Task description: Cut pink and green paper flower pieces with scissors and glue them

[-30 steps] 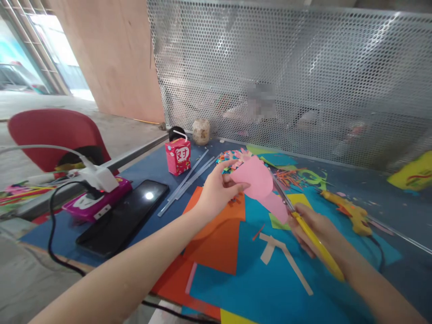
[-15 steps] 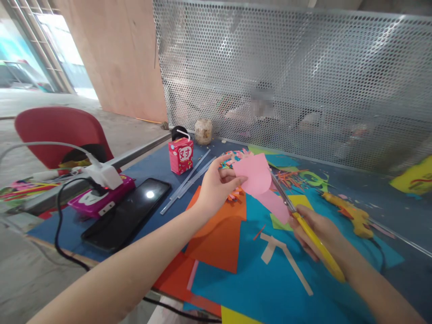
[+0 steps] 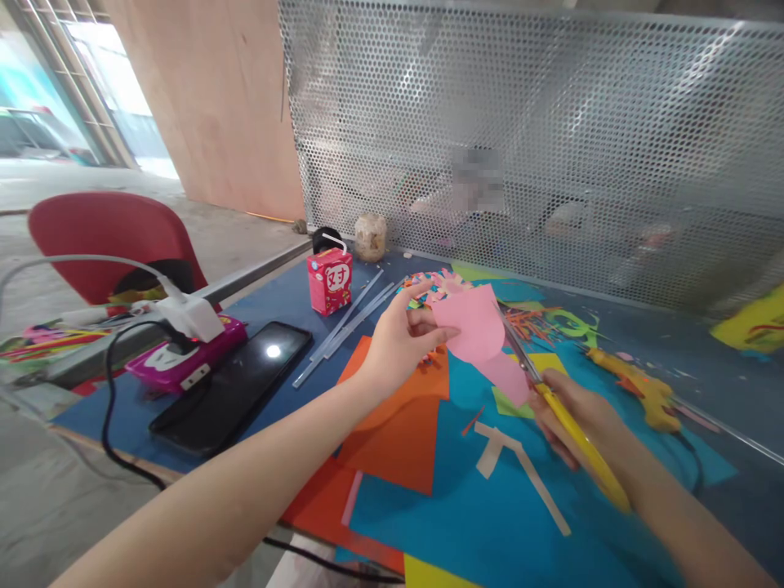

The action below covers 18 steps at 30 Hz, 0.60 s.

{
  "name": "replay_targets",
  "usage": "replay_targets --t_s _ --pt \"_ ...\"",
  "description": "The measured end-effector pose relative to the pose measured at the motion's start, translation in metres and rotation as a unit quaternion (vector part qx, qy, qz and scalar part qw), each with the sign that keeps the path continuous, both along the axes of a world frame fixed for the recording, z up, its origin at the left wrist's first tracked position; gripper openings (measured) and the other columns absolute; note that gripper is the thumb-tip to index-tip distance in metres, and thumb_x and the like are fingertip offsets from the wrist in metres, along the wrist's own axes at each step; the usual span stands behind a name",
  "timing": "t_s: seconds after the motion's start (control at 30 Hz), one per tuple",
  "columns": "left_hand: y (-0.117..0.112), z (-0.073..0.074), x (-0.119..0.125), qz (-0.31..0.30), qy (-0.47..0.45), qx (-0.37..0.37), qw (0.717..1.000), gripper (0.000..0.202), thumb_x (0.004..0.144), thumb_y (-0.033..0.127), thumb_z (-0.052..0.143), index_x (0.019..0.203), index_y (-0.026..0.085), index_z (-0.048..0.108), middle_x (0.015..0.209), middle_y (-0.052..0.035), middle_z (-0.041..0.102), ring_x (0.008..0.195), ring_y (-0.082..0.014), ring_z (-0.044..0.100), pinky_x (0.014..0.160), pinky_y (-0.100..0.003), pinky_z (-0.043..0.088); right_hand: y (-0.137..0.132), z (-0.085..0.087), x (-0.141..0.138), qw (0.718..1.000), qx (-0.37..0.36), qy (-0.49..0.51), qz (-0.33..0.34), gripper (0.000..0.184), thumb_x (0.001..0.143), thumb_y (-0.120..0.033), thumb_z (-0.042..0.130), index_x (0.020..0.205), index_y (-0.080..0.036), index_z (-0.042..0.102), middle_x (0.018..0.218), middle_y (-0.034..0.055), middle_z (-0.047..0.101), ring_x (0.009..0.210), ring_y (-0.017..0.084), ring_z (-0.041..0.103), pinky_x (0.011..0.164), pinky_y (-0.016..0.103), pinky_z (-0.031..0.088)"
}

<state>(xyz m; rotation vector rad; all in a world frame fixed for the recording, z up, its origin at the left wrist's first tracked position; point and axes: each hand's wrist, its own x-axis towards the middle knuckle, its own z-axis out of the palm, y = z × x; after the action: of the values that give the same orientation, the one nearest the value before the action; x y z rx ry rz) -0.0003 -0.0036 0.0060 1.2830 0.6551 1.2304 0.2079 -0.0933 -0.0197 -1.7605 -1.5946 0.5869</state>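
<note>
My left hand (image 3: 395, 343) pinches a piece of pink paper (image 3: 474, 333) and holds it up above the table. My right hand (image 3: 579, 420) grips yellow-handled scissors (image 3: 560, 416), whose blades reach up along the right edge of the pink paper. Below both hands lie orange paper (image 3: 398, 429) and blue paper (image 3: 490, 514), with pale paper strips (image 3: 520, 469) on the blue sheet.
A red drink carton (image 3: 329, 280), clear sticks (image 3: 346, 322), a black phone (image 3: 236, 392) and a magenta device with a white plug (image 3: 184, 351) sit left. A yellow glue gun (image 3: 634, 385) lies right. Perforated metal screen (image 3: 551, 147) stands behind; a red chair (image 3: 104, 245) is far left.
The view has shifted slightly. The pink paper and scissors have stayed together, with the blades working a little further along the paper's edge.
</note>
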Motion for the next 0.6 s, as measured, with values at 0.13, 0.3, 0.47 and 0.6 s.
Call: replay_targets --t_s 0.13,0.3,0.47,0.6 --pt "0.0 0.0 0.0 0.007 -0.012 -0.005 1.0 0.068 0.06 0.014 0.078 0.119 0.015 0.044 0.063 0.0041 0.065 0.046 -0.007 0.055 0.046 -0.018 0.042 -0.002 0.007 -0.003 0.999 -0.023 0.03 -0.023 0.029 0.075 -0.051 0.056 0.078 -0.025 0.046 0.039 -0.01 0.039 0.034 0.012 0.041 0.034 0.022 0.029" --pt "0.003 0.001 0.001 0.042 -0.059 -0.002 0.997 0.065 0.058 0.013 0.079 0.114 0.013 0.047 0.065 0.0032 0.066 0.057 -0.0085 0.06 0.055 -0.019 0.046 -0.007 0.019 -0.01 0.996 -0.074 0.049 -0.024 0.035 0.07 -0.057 0.056 0.083 -0.025 0.05 0.037 -0.0114 0.039 0.024 0.01 0.031 0.026 0.021 0.024" --pt "0.005 0.002 0.0 0.076 -0.076 -0.004 0.994 0.065 0.055 0.012 0.08 0.112 0.014 0.049 0.06 0.0061 0.063 0.055 -0.0075 0.058 0.057 -0.019 0.046 -0.008 0.017 -0.01 0.998 -0.057 0.016 -0.028 0.034 0.072 -0.057 0.054 0.077 -0.025 0.048 0.04 -0.0097 0.04 0.028 0.01 0.034 0.029 0.021 0.024" --pt "0.003 0.001 0.001 0.057 -0.072 0.002 0.996 0.066 0.055 0.011 0.08 0.113 0.013 0.047 0.059 0.0058 0.064 0.055 -0.0082 0.059 0.056 -0.019 0.047 -0.006 0.008 -0.004 1.0 -0.019 -0.02 -0.007 0.029 0.079 -0.053 0.048 0.075 -0.025 0.043 0.041 -0.0104 0.037 0.031 0.009 0.034 0.034 0.022 0.024"
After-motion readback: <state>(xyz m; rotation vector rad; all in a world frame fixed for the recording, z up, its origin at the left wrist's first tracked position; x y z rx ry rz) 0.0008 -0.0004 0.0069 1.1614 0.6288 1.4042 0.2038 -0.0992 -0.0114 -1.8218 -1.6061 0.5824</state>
